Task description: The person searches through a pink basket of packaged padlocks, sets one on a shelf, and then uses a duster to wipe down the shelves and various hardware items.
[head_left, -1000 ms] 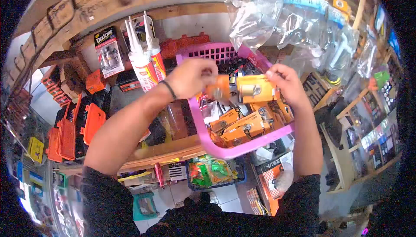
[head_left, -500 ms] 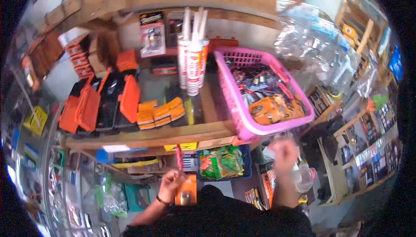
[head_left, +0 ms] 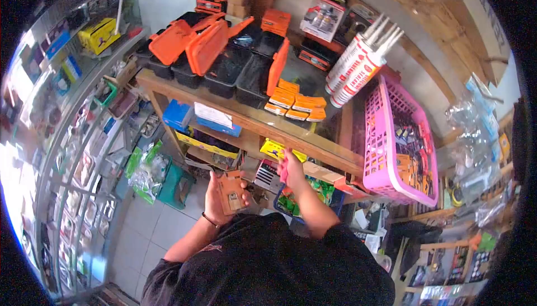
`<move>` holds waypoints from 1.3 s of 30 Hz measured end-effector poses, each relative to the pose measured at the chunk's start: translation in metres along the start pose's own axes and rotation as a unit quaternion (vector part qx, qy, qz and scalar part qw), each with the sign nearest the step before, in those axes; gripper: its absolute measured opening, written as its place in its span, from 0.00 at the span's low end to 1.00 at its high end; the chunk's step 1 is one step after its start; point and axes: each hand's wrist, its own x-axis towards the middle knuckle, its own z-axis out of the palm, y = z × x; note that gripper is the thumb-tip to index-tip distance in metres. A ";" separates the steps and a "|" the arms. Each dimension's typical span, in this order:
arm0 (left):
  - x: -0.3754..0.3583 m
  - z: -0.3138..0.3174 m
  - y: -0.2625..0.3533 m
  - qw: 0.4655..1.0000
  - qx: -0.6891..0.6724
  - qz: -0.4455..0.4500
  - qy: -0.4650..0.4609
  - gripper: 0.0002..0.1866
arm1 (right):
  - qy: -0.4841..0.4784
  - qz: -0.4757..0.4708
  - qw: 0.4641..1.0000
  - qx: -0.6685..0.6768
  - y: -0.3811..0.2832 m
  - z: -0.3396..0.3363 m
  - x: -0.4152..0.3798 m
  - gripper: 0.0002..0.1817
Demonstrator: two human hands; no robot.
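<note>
My left hand [head_left: 214, 197] is closed around an orange carded pack [head_left: 230, 192], held low in front of my body. The pack has a small pale patch near its lower end. My right hand [head_left: 293, 169] is closed at the front of the shelf, its fingers round a slim pinkish-red object [head_left: 284, 172] whose kind I cannot make out. Just behind those fingers is a yellow box [head_left: 274, 149] under the tabletop. Below my right forearm, a dark blue basket [head_left: 337, 199] of green packets is partly covered.
Black toolboxes [head_left: 222, 84] with raised orange lids stand on the glass-topped wooden counter [head_left: 251, 122]. Small orange boxes [head_left: 295, 102], white sealant tubes [head_left: 358, 74] and a pink basket [head_left: 376, 158] of packs stand to their right. A green stool [head_left: 178, 186] is at left.
The view has swung leftward and tilted. My right hand has come from the right to the pinkish-red object by the shelf and closed on it. My left hand still holds the orange pack.
</note>
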 end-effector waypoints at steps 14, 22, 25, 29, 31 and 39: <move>0.051 -0.078 0.024 0.969 0.101 0.192 0.116 0.35 | -0.003 -0.043 0.701 -0.712 0.076 -0.146 -0.147 0.14; 0.046 -0.005 0.041 0.977 -0.018 0.207 -0.043 0.42 | -0.094 0.035 0.663 -0.742 0.027 -0.085 -0.129 0.13; 0.056 -0.003 0.057 0.920 0.025 0.180 -0.346 0.43 | -0.150 -0.023 0.650 -0.745 0.031 -0.083 -0.117 0.20; 0.045 0.032 0.050 0.947 0.011 0.311 -0.081 0.38 | -0.054 0.011 0.678 -0.733 0.035 -0.075 -0.115 0.28; 0.039 0.034 0.050 0.950 0.024 0.302 -0.081 0.37 | -0.076 0.016 0.691 -0.719 0.038 -0.071 -0.120 0.30; 0.024 0.049 0.027 0.952 0.004 0.301 -0.058 0.41 | -0.175 -0.011 0.698 -0.694 0.026 -0.085 -0.105 0.26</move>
